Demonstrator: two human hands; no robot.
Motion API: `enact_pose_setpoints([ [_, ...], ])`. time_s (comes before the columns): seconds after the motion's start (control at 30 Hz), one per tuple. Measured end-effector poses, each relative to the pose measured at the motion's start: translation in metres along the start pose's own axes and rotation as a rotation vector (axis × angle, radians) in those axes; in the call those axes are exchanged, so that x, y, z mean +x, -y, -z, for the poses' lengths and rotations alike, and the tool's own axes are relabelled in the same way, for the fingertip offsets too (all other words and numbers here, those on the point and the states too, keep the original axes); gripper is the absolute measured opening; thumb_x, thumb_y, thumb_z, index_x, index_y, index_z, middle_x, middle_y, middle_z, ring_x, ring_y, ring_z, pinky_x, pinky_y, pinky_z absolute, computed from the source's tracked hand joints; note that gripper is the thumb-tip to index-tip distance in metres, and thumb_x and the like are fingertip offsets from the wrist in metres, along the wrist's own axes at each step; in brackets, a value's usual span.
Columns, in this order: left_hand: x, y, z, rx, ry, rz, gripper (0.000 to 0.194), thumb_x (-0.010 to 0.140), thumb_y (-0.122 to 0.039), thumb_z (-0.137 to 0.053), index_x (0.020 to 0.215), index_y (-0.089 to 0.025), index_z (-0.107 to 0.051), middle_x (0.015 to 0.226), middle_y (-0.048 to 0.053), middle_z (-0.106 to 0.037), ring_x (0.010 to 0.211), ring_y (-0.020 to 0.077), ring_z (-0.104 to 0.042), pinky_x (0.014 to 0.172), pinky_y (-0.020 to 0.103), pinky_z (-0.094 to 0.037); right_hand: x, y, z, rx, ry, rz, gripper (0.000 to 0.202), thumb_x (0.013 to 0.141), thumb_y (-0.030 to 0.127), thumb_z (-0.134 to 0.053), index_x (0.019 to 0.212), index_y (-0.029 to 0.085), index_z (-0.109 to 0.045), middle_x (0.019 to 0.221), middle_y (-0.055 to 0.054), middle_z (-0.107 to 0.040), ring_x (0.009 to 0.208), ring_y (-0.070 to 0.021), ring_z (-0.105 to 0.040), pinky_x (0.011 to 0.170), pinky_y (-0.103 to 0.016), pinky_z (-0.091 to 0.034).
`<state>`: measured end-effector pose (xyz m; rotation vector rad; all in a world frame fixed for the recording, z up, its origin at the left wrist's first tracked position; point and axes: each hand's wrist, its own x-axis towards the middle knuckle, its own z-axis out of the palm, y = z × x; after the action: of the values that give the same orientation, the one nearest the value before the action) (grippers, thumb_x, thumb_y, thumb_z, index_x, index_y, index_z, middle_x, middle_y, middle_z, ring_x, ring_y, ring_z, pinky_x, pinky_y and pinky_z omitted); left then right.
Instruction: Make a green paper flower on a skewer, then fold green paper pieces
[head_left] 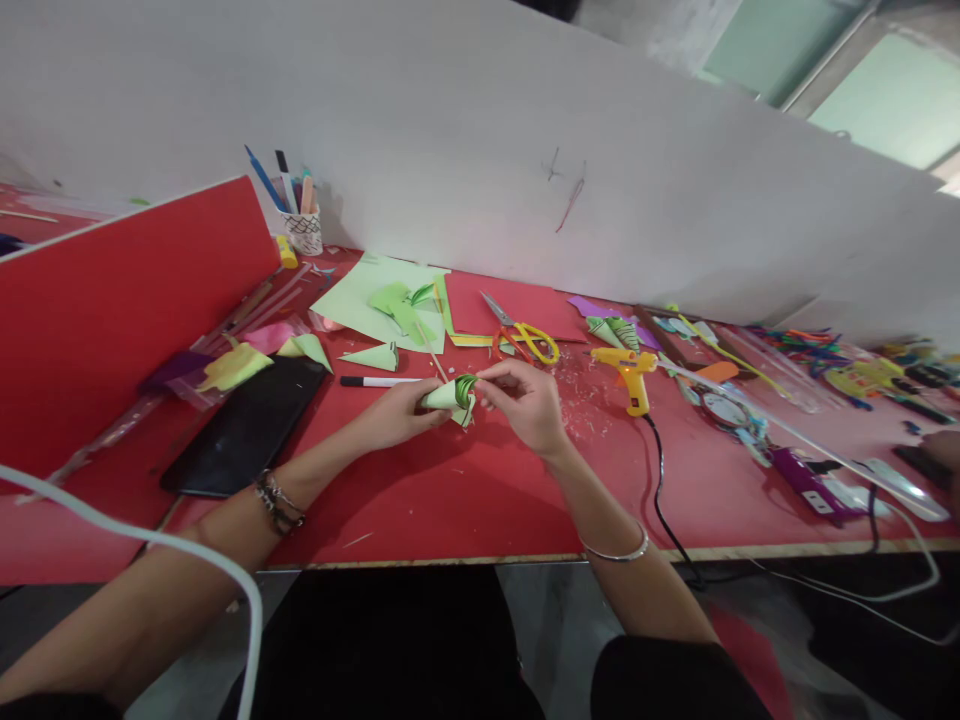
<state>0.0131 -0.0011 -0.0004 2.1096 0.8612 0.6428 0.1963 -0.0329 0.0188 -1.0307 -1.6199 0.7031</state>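
Note:
Above the red table, my left hand (401, 415) is closed around a rolled light-green paper cone (442, 397) with dark green stripes showing inside its mouth. My right hand (525, 402) pinches the striped edge at the cone's open end, thumb and forefinger together. Just behind my hands lie a white marker with a black cap (379, 381), a smaller pale green paper cone (373, 356) and a thin wooden stick (430, 348). Scissors with yellow and red handles (525, 335) rest beyond my right hand. Farther right are green striped paper cones (613, 332).
A yellow glue gun (628, 375) with a black cord lies to the right, by a purple box (814, 485). A black phone-like slab (247, 425) is at left, near a cup of pens (303, 230). A white cable (187, 550) crosses the lower left. Another person's hand (943, 455) shows at far right.

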Motion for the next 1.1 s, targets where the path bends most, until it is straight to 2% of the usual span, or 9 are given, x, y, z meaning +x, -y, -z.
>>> enact_pose_setpoints([
  [0.13,-0.001,0.000,0.000,0.044,-0.036,-0.042,0.019,0.075,-0.025,-0.048,0.089,-0.014,-0.054,0.073,0.000,-0.054,0.060,0.0108,-0.044,0.055,0.021,-0.034,-0.002,-0.001,-0.002,-0.046,-0.026,0.021,0.011,0.074,0.028,-0.059,0.073,0.017,-0.058,0.061,0.002,-0.057,0.051,-0.0081,-0.055,0.051,-0.022,-0.048],
  [0.3,0.000,0.000,-0.001,0.030,-0.017,-0.003,0.020,0.075,-0.025,-0.048,0.091,-0.014,-0.053,0.073,0.000,-0.055,0.059,0.0108,-0.045,0.054,0.021,-0.035,-0.001,-0.002,-0.003,-0.079,-0.033,0.023,0.012,0.074,0.030,-0.058,0.075,0.017,-0.058,0.067,0.000,-0.058,0.055,-0.0086,-0.055,0.052,-0.022,-0.048],
  [0.5,0.000,-0.001,-0.001,-0.124,0.028,0.012,0.026,0.075,-0.027,-0.048,0.097,-0.013,-0.053,0.083,0.003,-0.059,0.070,0.0131,-0.051,0.062,0.022,-0.040,0.000,0.002,-0.001,-0.133,-0.003,0.122,0.009,0.074,0.026,-0.058,0.081,0.020,-0.061,0.076,-0.001,-0.057,0.065,-0.0093,-0.054,0.057,-0.022,-0.048],
  [0.7,0.000,0.000,-0.001,-0.142,0.018,0.028,0.021,0.073,-0.029,-0.051,0.085,-0.012,-0.056,0.079,0.002,-0.059,0.068,0.0133,-0.051,0.061,0.023,-0.040,-0.003,0.008,-0.002,-0.130,0.015,0.161,0.007,0.075,0.023,-0.056,0.080,0.020,-0.060,0.076,-0.001,-0.057,0.065,-0.0099,-0.054,0.059,-0.024,-0.048],
  [1.1,0.002,0.004,-0.001,-0.159,0.027,0.122,0.022,0.071,-0.032,-0.053,0.077,-0.012,-0.058,0.070,0.001,-0.058,0.062,0.0117,-0.049,0.057,0.022,-0.038,-0.005,0.007,-0.005,-0.099,0.084,0.186,0.007,0.077,0.021,-0.054,0.080,0.020,-0.060,0.081,-0.003,-0.057,0.075,-0.0116,-0.056,0.063,-0.025,-0.050],
])
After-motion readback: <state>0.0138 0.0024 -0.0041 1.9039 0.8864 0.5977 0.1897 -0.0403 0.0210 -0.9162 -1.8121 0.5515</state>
